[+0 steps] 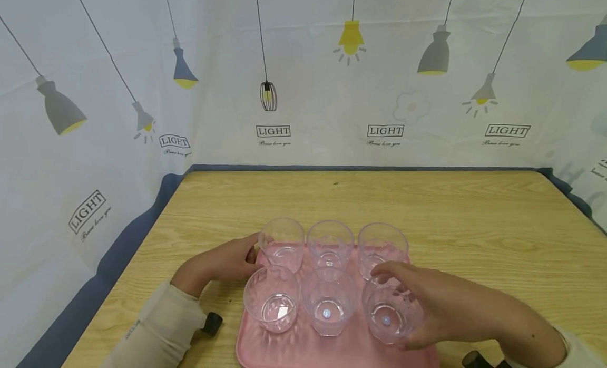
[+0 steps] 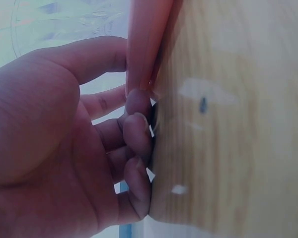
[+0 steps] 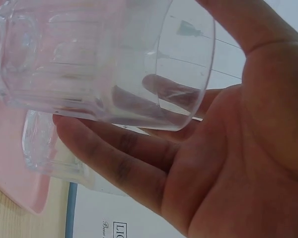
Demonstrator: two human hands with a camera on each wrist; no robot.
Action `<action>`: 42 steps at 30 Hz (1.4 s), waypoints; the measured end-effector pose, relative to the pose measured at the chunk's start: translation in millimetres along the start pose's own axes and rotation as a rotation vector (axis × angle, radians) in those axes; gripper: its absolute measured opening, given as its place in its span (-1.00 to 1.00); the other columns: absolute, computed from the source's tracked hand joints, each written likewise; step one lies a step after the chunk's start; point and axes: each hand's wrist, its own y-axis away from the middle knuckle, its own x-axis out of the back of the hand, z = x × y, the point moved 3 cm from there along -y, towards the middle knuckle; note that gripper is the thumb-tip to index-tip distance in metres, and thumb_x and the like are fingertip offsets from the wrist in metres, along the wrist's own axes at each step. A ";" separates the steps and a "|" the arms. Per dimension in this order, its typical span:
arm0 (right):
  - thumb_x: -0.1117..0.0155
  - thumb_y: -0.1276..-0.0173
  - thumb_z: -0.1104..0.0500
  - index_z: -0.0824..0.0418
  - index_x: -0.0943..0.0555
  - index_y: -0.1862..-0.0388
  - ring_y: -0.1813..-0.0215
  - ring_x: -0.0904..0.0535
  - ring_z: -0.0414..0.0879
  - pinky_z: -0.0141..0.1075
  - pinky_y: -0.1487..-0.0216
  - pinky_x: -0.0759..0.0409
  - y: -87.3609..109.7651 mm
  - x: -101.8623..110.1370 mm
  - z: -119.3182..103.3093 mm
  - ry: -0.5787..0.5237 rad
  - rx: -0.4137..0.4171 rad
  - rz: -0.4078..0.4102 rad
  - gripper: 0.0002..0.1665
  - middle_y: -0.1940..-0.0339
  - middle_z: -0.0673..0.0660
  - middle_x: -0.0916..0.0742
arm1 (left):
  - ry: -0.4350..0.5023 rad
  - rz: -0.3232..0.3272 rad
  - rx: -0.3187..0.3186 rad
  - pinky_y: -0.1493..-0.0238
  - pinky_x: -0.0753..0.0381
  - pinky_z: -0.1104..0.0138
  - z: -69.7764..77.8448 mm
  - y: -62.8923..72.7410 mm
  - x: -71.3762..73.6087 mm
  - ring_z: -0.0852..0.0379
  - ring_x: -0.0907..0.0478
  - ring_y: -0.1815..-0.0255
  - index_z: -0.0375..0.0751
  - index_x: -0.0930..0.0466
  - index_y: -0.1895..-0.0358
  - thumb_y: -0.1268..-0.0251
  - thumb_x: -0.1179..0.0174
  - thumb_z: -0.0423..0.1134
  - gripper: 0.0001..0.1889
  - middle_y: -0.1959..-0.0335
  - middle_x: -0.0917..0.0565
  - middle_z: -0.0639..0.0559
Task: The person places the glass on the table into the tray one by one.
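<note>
Several clear plastic cups stand in two rows on a pink tray. My right hand is round the near-right cup, thumb on the near side and fingers on the far side. In the right wrist view, the fingers lie along the wall of that cup. My left hand holds the tray's left edge, beside the far-left cup. The left wrist view shows the thumb against the tray's rim and the other fingers curled low by the wooden table.
Also on the tray are the near-left cup, near-middle cup, far-middle cup and far-right cup. The wooden table reaches back to a white curtain printed with lamps.
</note>
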 end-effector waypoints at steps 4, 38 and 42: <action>-0.52 -0.11 -0.27 -0.13 -0.29 -0.37 -0.15 -0.62 -0.15 -0.25 -0.05 -0.64 0.2 -0.3 1.0 -0.023 -0.010 -0.016 -0.07 -0.21 -0.10 -0.59 | -0.005 0.003 -0.002 0.46 -0.42 0.36 0.7 0.0 0.1 0.19 -0.40 0.50 -0.09 -0.35 -0.26 -0.38 -0.27 -0.07 -0.52 0.52 -0.47 0.09; -0.58 -0.05 -0.22 -0.11 -0.21 -0.43 -0.01 -0.60 -0.21 -0.31 0.08 -0.63 0.6 -2.9 5.4 -0.078 -0.061 -0.061 0.05 -0.14 0.02 -0.61 | -0.012 -0.002 -0.007 0.45 -0.45 0.36 2.1 -0.2 0.0 0.21 -0.43 0.51 -0.08 -0.31 -0.36 -0.39 -0.27 -0.07 -0.44 0.53 -0.50 0.09; -0.57 -0.06 -0.23 -0.10 -0.20 -0.44 -0.02 -0.60 -0.22 -0.30 0.07 -0.63 0.9 -3.1 6.0 -0.074 -0.062 -0.059 0.06 -0.15 0.02 -0.60 | -0.013 -0.002 -0.003 0.44 -0.46 0.36 1.5 -0.8 -0.8 0.21 -0.44 0.50 -0.06 -0.31 -0.35 -0.39 -0.26 -0.08 -0.45 0.52 -0.51 0.11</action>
